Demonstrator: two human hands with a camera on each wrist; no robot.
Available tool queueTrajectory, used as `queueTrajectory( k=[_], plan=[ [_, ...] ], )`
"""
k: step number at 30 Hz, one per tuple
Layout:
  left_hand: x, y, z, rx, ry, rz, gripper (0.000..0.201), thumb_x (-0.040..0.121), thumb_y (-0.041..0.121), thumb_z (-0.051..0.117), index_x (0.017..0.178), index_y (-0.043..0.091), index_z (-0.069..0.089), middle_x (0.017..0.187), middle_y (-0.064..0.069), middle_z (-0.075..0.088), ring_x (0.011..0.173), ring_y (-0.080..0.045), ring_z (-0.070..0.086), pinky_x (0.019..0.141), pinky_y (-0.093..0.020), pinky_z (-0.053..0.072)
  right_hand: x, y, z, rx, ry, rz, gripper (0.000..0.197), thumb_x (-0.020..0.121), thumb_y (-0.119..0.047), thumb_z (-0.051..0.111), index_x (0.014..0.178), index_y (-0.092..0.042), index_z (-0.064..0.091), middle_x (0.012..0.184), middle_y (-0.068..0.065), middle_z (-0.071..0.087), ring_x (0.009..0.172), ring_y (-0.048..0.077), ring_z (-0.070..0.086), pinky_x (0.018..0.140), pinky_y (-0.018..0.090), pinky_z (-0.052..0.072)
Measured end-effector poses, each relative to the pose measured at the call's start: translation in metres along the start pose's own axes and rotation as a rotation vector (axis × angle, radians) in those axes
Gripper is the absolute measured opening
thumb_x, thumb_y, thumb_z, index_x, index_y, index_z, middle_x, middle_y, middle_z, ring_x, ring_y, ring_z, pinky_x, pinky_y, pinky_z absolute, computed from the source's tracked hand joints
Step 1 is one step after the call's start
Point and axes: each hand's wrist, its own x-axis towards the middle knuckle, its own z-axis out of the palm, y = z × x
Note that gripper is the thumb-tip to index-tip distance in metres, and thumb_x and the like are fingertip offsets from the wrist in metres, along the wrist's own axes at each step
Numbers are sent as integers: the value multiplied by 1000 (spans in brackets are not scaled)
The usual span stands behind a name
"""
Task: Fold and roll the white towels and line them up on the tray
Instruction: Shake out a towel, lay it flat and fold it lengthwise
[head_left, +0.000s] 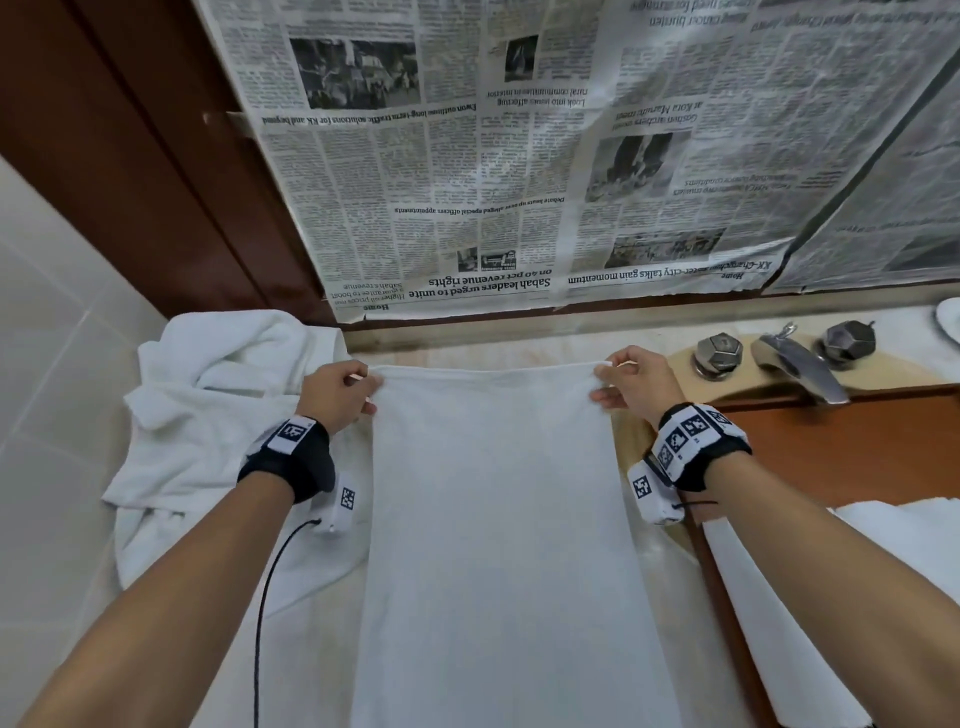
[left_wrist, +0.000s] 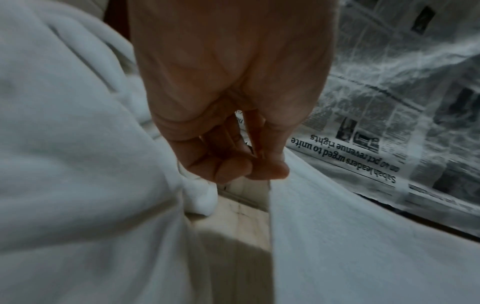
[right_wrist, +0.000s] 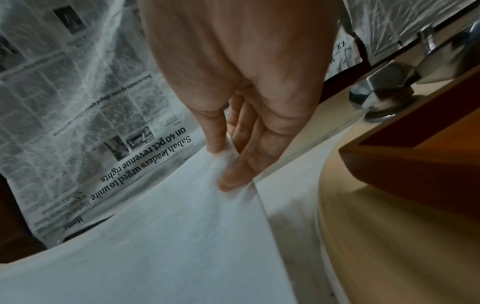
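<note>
Both hands clamped on the far corners of the long white terry towel (head_left: 498, 519): left hand (head_left: 340, 395) pinches the left corner, right hand (head_left: 636, 387) the right, thumb on top and fingers (right_wrist: 236, 174) underneath. Hands well apart, top edge pulled taut between them. Towel looks already folded into a narrow strip, running from the far edge of the pale marble desk (head_left: 519, 351) toward the person and out of view at the bottom.

Crumpled white towel heap (head_left: 208, 415) sits just beside the left hand, partly under the strip's left edge. Brown wooden tray (head_left: 857, 452) to the right over the sink, with folded white cloth (head_left: 831, 571) at its near side; can't tell if any finished rolls are on it.

Risks, my read:
- Uneven tension between the corners would skew the strip, and the roll would then come out cone-shaped.
- The left edge could snag the heap and drag it along.
- Chrome faucet (head_left: 802, 371) is near the right hand; a wide swing could catch it.
- A corner pinch is shallow, so layers may slip apart.
</note>
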Motion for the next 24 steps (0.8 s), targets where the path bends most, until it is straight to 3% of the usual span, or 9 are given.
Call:
queueTrajectory(
  k=[2, 6, 10, 11, 14, 16, 19, 21, 24],
  plan=[
    [13, -3, 9, -17, 12, -33, 11, 91, 24, 70, 88, 15, 64, 78, -8, 67, 54, -11, 68, 47, -20, 49, 13, 5, 3, 10, -2, 11, 13, 90, -7, 68, 88, -8, 55, 87, 26, 67, 72, 38, 71, 65, 43, 60],
    [33, -11, 22, 99, 8, -59, 15, 91, 30, 68, 94, 16, 67, 78, -4, 73, 64, -13, 72, 71, -24, 56, 31, 11, 8, -1, 10, 40, 13, 90, -8, 69, 86, -7, 56, 85, 27, 69, 78, 44, 71, 72, 52, 60],
    [51, -15, 30, 136, 45, -53, 14, 91, 32, 67, 95, 18, 68, 75, -2, 72, 59, -5, 67, 61, -11, 47, 51, 16, 13, -30, 49, 95, 15, 87, -10, 68, 78, -13, 55, 72, 15, 69, 76, 42, 72, 72, 52, 60],
    [56, -16, 33, 168, 53, -44, 14, 91, 34, 66, 94, 20, 68, 73, 0, 72, 63, -6, 67, 62, -12, 47, 55, 16, 14, -38, 60, 104, 16, 86, -10, 67, 77, -14, 55, 74, 17, 70, 74, 40, 72, 73, 52, 60],
    [72, -26, 42, 300, 59, -13, 16, 91, 39, 62, 91, 25, 69, 75, 1, 73, 91, -22, 66, 82, -32, 53, 63, 21, 26, -34, 108, 94, 14, 89, -11, 62, 79, -17, 55, 94, 24, 71, 69, 29, 70, 75, 47, 59],
    [75, -28, 50, 398, 33, -8, 22, 94, 34, 59, 104, 18, 71, 96, -9, 74, 104, -32, 63, 91, -35, 48, 61, 23, 34, -72, 109, 62, 7, 92, -13, 60, 96, -19, 58, 110, 15, 67, 81, 27, 68, 82, 48, 58],
    [57, -28, 60, 459, 74, 68, 41, 95, 25, 60, 131, 7, 59, 124, -21, 62, 117, -39, 54, 98, -41, 41, 40, 28, 39, -314, 21, -56, 51, 93, -20, 63, 139, -16, 42, 136, 1, 49, 118, 26, 55, 104, 45, 45],
    [29, -31, 70, 459, 125, 236, 54, 90, 22, 63, 139, 2, 50, 134, -25, 52, 124, -42, 47, 104, -47, 38, 15, 37, 42, -525, -45, -234, 61, 93, -19, 63, 147, -8, 35, 150, 9, 39, 135, 27, 41, 114, 41, 32],
    [-22, -40, 96, 500, -79, 355, 63, 93, 40, 51, 149, 12, 41, 153, -16, 38, 140, -36, 34, 115, -45, 30, -25, 56, 54, -814, -215, -285, 66, 98, -34, 53, 153, -10, 25, 162, 7, 20, 149, 25, 19, 120, 39, 19]
  ],
)
